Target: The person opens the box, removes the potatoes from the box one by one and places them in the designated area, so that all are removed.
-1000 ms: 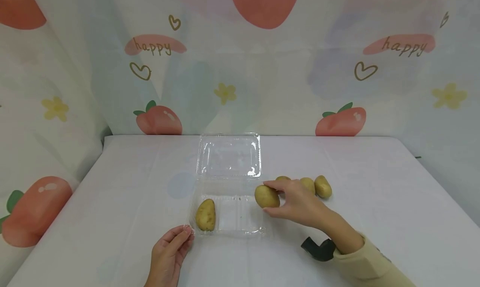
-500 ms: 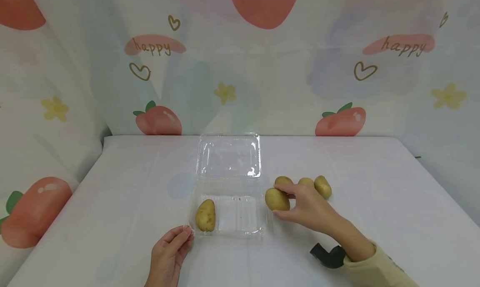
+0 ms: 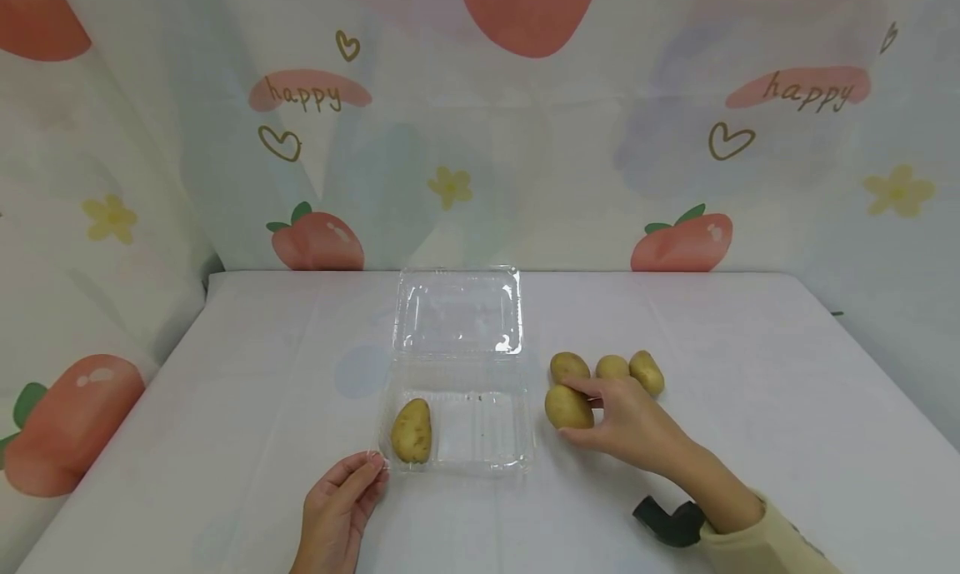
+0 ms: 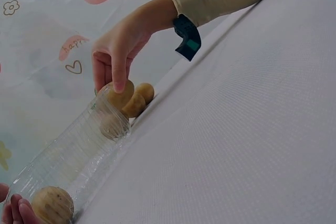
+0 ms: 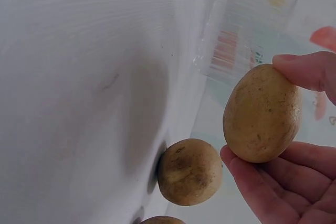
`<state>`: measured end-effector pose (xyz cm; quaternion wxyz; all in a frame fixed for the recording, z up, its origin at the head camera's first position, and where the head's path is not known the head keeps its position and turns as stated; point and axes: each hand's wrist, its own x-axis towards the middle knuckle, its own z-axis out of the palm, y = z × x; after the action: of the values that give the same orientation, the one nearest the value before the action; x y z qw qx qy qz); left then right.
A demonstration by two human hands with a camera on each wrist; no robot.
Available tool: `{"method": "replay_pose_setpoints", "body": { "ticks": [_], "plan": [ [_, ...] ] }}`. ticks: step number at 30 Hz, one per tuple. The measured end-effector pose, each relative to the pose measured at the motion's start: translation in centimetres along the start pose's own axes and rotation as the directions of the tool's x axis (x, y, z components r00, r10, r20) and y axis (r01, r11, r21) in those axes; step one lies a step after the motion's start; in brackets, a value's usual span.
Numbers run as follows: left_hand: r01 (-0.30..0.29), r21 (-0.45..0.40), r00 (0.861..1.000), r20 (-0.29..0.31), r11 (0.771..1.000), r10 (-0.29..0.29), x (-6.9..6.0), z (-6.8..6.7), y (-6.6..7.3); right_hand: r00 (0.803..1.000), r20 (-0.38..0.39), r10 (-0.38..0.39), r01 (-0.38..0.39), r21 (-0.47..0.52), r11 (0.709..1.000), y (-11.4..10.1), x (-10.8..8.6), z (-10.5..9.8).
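My right hand (image 3: 637, 420) pinches a yellow-brown potato (image 3: 567, 407) between thumb and fingers, to the right of a clear plastic clamshell container (image 3: 480, 466). In the right wrist view that held potato (image 5: 262, 114) is above the white tabletop, apart from it. My left hand (image 3: 341, 507) pinches the container's near left corner with thumb and fingers. Inside the container, at its left end, lies one potato (image 3: 412, 431). The container's lid (image 3: 457, 311) is folded back, away from me. Just behind the held potato lies another potato (image 3: 570, 366).
Two more potatoes, a rounder one (image 3: 612, 366) and an oblong one (image 3: 647, 373), lie farther right on the white-covered table (image 3: 262, 391). A dark curved band (image 3: 670, 522) sits at my right wrist beside the beige sleeve (image 3: 765, 541). A printed cloth (image 3: 525, 141) hangs behind the table.
My right hand has moved rightward, with the potato in its grip, from over the container's right edge to beside the other potatoes. My left hand and the container stay in place.
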<state>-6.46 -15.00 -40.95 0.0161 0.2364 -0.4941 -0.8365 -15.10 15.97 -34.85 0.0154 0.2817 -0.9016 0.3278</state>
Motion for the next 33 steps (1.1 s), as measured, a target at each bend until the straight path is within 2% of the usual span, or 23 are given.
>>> {"method": "replay_pose_setpoints", "body": {
  "ticks": [9, 21, 33],
  "plan": [
    [0.013, 0.012, 1.000, -0.010, 1.000, -0.012, 0.0, 0.1, 0.0, 0.997, 0.018, 0.074, -0.073, -0.045, 0.996, 0.3, -0.3, 0.1],
    [0.011, 0.013, 1.000, -0.015, 1.000, -0.011, 0.0, 0.1, 0.1, 0.997, 0.045, 0.063, -0.060, -0.064, 0.996, 0.9, -0.5, 0.4],
    [0.008, 0.015, 1.000, -0.012, 1.000, -0.008, 0.0, 0.0, 0.0, 0.993, 0.066, 0.103, -0.099, -0.059, 0.993, 1.2, -0.4, 0.5]
  ]
}}
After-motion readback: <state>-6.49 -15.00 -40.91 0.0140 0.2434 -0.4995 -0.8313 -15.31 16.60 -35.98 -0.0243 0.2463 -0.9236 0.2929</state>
